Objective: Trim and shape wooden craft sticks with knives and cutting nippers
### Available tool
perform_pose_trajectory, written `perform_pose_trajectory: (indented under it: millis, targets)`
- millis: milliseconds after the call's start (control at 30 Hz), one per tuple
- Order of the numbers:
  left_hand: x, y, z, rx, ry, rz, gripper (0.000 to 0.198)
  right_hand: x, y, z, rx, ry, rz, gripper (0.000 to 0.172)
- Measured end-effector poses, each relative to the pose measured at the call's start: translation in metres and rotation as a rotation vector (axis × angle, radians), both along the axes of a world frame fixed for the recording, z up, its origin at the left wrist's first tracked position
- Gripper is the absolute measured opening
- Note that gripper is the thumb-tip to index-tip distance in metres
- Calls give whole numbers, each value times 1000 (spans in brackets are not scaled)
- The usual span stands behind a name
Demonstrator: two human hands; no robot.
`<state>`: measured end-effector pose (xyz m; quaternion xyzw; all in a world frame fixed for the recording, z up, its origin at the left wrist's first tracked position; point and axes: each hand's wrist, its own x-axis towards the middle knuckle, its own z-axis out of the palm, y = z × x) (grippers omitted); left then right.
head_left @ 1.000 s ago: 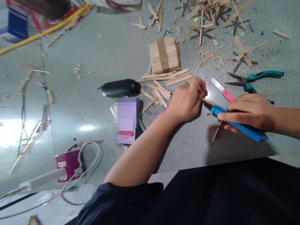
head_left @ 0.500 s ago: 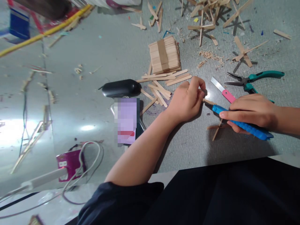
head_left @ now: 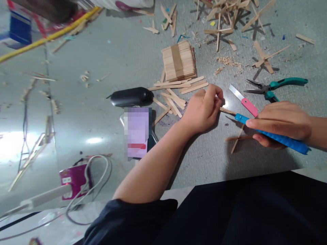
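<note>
My left hand (head_left: pixel 205 108) rests on the table, its fingers closed on a wooden craft stick (head_left: pixel 227 110) whose end points right. Most of that stick is hidden by the fingers. In my right hand (head_left: pixel 282 122) is a blue utility knife (head_left: pixel 241 118), gripped along its handle with its front end at the stick's exposed end. Two crossed sticks (head_left: pixel 238 139) lie just below the knife. Beyond my right hand are a pink-handled cutter (head_left: pixel 249 106) and green-handled needle-nose pliers (head_left: pixel 267 89). Left of my left hand, several loose craft sticks (head_left: pixel 173 102) are scattered.
A banded bundle of craft sticks (head_left: pixel 178 61) stands behind the loose ones. Wood shavings (head_left: pixel 227 61) and joined stick pieces (head_left: pixel 227 15) spread at the back. A black oblong object (head_left: pixel 131 96), a phone (head_left: pixel 138 132) and a white cable (head_left: pixel 108 170) lie on the left.
My right hand has drawn the utility knife a little to the right, away from my left hand. More of the craft stick's end shows now. My left hand has stayed nearly still.
</note>
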<state>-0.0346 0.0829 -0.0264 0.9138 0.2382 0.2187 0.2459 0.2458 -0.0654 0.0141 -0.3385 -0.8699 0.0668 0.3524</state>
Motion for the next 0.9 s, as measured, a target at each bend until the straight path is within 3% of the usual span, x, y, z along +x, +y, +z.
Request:
perform_pose_trajectory:
  millis: [100, 500, 900]
  targets:
    - [0, 0, -1, 6, 16, 5, 20, 0, -2, 0, -31, 6, -24, 47]
    - [0, 0, -5, 23, 8, 10, 25, -3, 4, 1, -101, 118, -187, 34]
    - [3, -2, -4, 60, 14, 35, 22, -3, 6, 1, -120, 80, -137, 33]
